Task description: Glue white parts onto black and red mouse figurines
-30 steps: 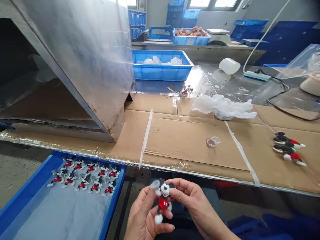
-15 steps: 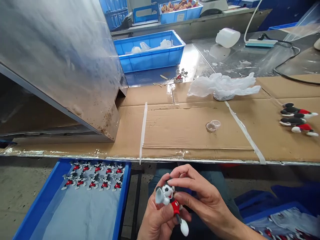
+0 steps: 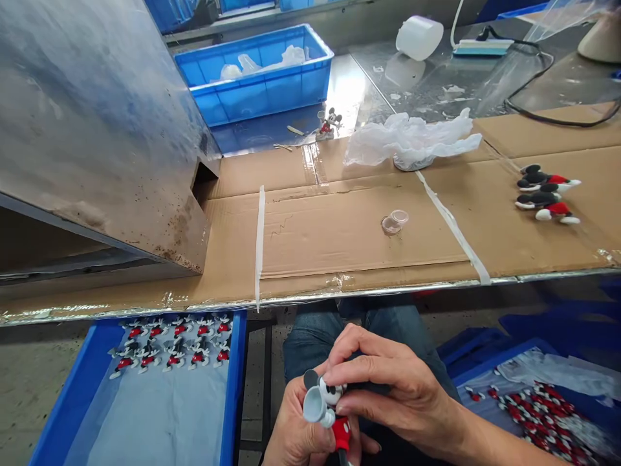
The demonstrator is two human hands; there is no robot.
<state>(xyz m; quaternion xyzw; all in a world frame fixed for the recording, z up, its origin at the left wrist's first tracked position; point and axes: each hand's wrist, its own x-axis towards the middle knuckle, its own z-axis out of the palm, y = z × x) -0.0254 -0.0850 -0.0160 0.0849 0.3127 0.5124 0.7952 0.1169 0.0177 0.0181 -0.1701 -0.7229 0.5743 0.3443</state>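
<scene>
Low in front of my lap, a Mickey Mouse figurine (image 3: 341, 432) with red shorts and a grey cup-shaped piece at its side is in both hands. My left hand (image 3: 303, 421) is closed around its body from the left and below. With fingers and thumb, my right hand (image 3: 388, 382) pinches the head from the right, covering part of the face. The figurine's feet are mostly hidden by the left hand and the frame's lower edge. On the cardboard worktop lie two similar figurines (image 3: 548, 200) at the right and a small clear cup (image 3: 394, 222) near the middle.
A blue tray (image 3: 233, 388) at lower left holds rows of figurines; another blue bin (image 3: 485, 369) at lower right holds many red-and-black parts. On the worktop stand a metal housing (image 3: 107, 129), crumpled plastic (image 3: 412, 139) and a finished-looking figurine (image 3: 327, 123). Behind is a blue crate (image 3: 262, 94).
The view has shifted down and to the right. The figurine has turned so its grey cup faces me more, and my right fingers have closed onto its head.
</scene>
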